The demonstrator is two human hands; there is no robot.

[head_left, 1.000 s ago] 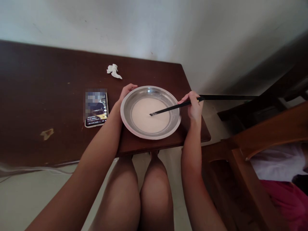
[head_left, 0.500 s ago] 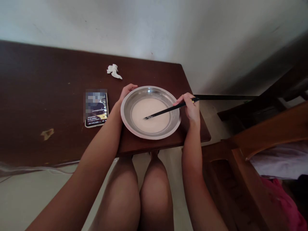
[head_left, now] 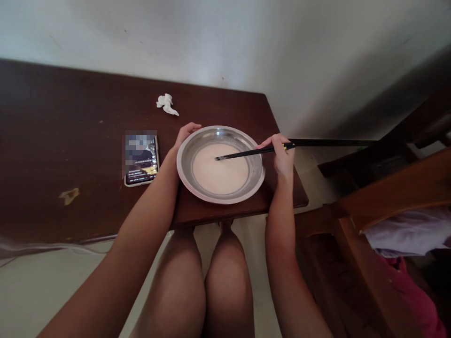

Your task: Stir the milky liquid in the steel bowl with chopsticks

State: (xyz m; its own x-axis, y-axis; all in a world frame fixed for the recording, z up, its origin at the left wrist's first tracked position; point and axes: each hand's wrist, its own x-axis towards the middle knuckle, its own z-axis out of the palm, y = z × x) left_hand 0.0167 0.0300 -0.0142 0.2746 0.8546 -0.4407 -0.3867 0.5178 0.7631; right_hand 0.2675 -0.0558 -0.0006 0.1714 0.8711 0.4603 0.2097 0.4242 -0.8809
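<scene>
A wide metal bowl (head_left: 185, 176) stands near the front edge of the dark wooden table, with pale, creamy liquid (head_left: 220, 176) in it. My left hand (head_left: 186, 134) grips the bowl's left rim; most of its fingers are hidden behind the bowl. Over the bowl's right side, my right hand (head_left: 281, 154) is closed around black chopsticks (head_left: 248, 153). They lie close together and slope leftward, their whitened tips at the liquid near the bowl's middle.
Left of the bowl lies a lit phone (head_left: 141, 162), partly pixelated. Crumpled white tissue (head_left: 167, 104) is behind it on the table (head_left: 70, 131). A wall (head_left: 197, 42) rises at the back. Wooden furniture (head_left: 352, 244) with cloth on it stands at the right.
The chopstick tips have swung away from me, from the liquid's near-left part toward its middle back. My right hand shifted slightly right. My left hand and the bowl stayed put.
</scene>
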